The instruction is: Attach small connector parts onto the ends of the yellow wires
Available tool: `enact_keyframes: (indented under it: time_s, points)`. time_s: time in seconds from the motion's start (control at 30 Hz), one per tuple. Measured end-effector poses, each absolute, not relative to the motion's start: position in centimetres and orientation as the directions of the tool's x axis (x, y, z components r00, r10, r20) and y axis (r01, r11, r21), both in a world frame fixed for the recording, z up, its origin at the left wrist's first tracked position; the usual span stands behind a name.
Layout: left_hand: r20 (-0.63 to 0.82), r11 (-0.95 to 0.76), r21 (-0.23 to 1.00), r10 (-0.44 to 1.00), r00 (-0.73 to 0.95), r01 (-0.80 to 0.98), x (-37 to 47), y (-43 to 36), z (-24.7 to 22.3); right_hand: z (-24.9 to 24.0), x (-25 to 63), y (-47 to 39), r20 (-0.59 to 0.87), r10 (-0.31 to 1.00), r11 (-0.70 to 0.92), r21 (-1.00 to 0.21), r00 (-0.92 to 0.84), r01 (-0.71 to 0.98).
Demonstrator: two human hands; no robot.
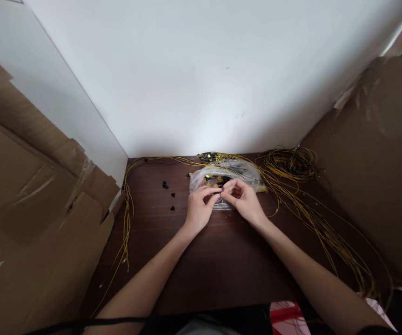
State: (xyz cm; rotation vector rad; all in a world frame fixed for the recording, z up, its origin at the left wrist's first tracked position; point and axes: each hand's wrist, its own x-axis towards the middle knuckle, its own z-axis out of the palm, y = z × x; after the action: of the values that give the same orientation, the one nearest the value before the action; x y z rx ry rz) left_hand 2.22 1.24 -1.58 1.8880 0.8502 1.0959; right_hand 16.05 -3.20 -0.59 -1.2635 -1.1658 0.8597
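Over the front of a clear plastic bag (253,173), my left hand (201,204) and my right hand (242,200) meet fingertip to fingertip. Thumb and forefinger are pinched together on each hand. Between them is something small and dark, too small to make out. Small black and yellow parts (221,178) show inside the bag, behind my fingers. Left of the bag, a few small black pieces (165,185) lie on the dark brown table (159,232).
Yellow and black wires (302,209) run along the right side, with a coil (288,163) at the back right. More wires (127,218) hang along the left edge. Cardboard (30,209) stands at the left, another sheet (371,163) at the right. A white wall (194,83) closes the back.
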Motion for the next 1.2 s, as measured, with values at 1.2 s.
enact_keyframes:
  time_s: [1.2]
  points:
    - [0.242, -0.319, 0.937, 0.886, 0.396, 0.141, 1.9, 1.8, -1.4, -0.2, 15.3, -3.2, 0.111, 0.967, 0.113, -0.994, 0.231, 0.003]
